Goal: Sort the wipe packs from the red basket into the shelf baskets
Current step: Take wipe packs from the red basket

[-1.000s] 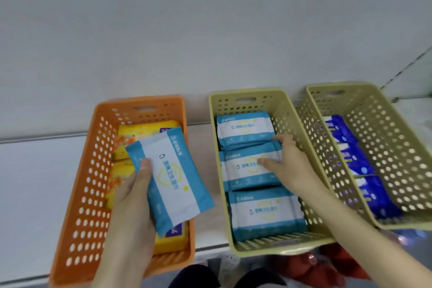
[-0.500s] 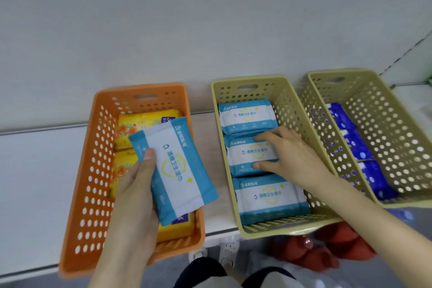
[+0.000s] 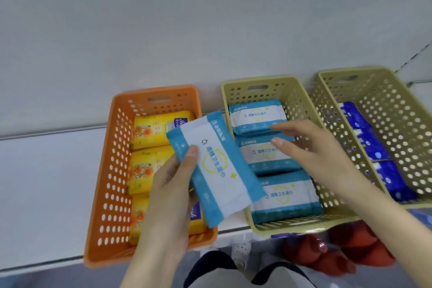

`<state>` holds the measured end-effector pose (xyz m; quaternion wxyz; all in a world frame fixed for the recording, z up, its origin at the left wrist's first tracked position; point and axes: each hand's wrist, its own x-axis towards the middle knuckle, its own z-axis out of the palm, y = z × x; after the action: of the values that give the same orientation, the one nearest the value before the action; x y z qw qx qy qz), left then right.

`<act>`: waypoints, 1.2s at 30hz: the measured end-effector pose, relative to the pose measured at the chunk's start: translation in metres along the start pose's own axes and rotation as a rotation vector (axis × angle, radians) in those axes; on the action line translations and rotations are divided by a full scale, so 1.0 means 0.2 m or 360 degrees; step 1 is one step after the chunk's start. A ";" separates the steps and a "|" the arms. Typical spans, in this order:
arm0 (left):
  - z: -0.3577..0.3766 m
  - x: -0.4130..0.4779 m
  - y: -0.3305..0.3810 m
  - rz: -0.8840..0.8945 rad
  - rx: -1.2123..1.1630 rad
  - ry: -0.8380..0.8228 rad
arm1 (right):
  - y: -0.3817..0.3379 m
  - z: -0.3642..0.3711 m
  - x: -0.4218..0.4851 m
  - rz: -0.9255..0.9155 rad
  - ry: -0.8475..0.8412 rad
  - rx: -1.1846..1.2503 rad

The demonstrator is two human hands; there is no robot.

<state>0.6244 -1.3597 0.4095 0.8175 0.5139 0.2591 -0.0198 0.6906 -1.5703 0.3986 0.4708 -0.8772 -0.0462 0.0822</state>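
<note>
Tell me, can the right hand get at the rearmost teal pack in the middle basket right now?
Probably yes. The right hand hovers open over the middle basket, fingertips by the rearmost teal pack, which nothing covers. The left hand grips a loose pack off to the side.

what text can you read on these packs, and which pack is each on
"酒精卫生湿巾": blue-and-white pack in the left hand, and the matching packs in the middle basket.
Small brand line atop those packs: too blurred.
Purple label on the yellow packs: unreadable.
Dark blue packs: nothing legible.
</note>
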 end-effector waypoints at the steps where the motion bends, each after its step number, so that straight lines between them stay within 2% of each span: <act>1: 0.02 0.00 0.00 0.0022 -0.0003 -0.0018 | -0.07 0.00 -0.04 0.0071 -0.0153 0.0315; 3: 0.06 -0.01 0.00 0.0069 0.0032 -0.0055 | -0.16 0.01 -0.10 0.0193 -0.0517 0.0730; 5: 0.10 -0.02 -0.02 0.0123 0.0105 -0.0113 | -0.19 0.03 -0.12 0.0217 -0.0659 0.0849; 9: 0.11 -0.01 0.00 0.0326 0.0359 -0.0138 | -0.17 -0.04 -0.08 0.0233 -0.0619 0.0777; 13: 0.09 0.02 0.03 0.0406 0.0650 -0.0311 | -0.12 -0.11 -0.06 0.0249 -0.0814 0.0672; 16: 0.11 0.03 0.00 0.0433 0.0682 -0.0291 | -0.10 -0.13 -0.04 0.0226 -0.0882 0.0596; 20: 0.12 0.04 -0.06 0.0407 0.0551 -0.0181 | -0.08 -0.12 -0.03 0.0198 -0.0769 0.0597; 23: 0.14 0.04 -0.09 0.0448 0.0646 -0.0177 | -0.05 -0.13 -0.02 0.0170 -0.0771 0.0524; 25: 0.14 0.05 -0.11 0.0549 0.0840 -0.0204 | -0.02 -0.18 0.00 0.0143 -0.0746 0.0440; 27: 0.12 0.05 -0.14 0.0736 0.1211 -0.0128 | 0.02 -0.26 0.04 0.0071 -0.0670 0.0210; 30: 0.07 0.02 -0.17 0.0997 0.1683 -0.0009 | 0.08 -0.32 0.11 -0.0034 -0.0732 -0.0482; 32: 0.06 0.02 -0.19 0.0959 0.1902 -0.0088 | 0.10 -0.29 0.13 -0.0040 -0.0914 -0.0717; 36: 0.07 0.01 -0.23 0.0797 0.2390 -0.0269 | 0.11 -0.10 0.13 -0.0033 -0.1200 -0.0731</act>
<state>0.6183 -1.3924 0.3759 0.2496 0.9673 -0.0096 -0.0438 0.7200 -1.5945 0.3895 0.2147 -0.8672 -0.2406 0.3795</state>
